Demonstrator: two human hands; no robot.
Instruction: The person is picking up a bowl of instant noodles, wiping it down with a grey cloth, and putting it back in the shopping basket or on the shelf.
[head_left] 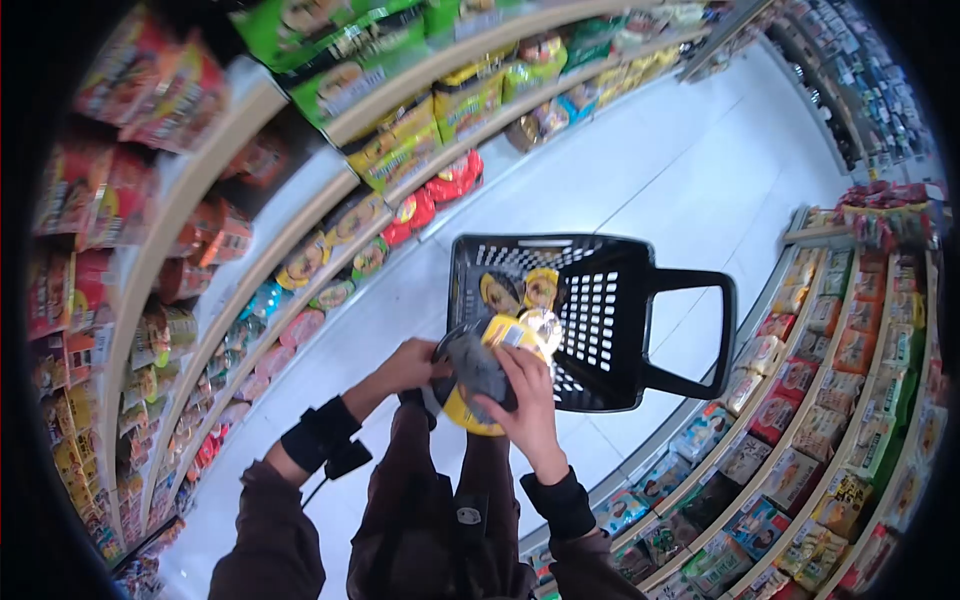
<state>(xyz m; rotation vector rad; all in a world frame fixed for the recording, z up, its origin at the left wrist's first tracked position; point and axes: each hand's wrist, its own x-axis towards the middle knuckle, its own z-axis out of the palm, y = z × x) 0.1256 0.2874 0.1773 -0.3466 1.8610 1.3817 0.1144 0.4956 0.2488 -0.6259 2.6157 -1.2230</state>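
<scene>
Between my two hands is a yellow-and-black round tub (470, 365), which looks like an instant noodle bowl; a dark grey side faces up and a printed label shows on its yellow part. My left hand (408, 366) grips its left edge, fingertips partly hidden behind it. My right hand (527, 402) is wrapped around the right side, thumb and fingers pressed on the surface. Just beyond the tub, a black plastic shopping basket (625, 325) has its handle out to the right. Inside lie yellow-and-dark round packages (540, 288), partly covered by the tub.
Curved-looking shelves (400, 195) of bagged and cup noodles run along the left. On the right, low tiered shelves (800, 400) hold many small packets. White tiled floor (690, 180) stretches ahead between them. Black bands are on both my wrists.
</scene>
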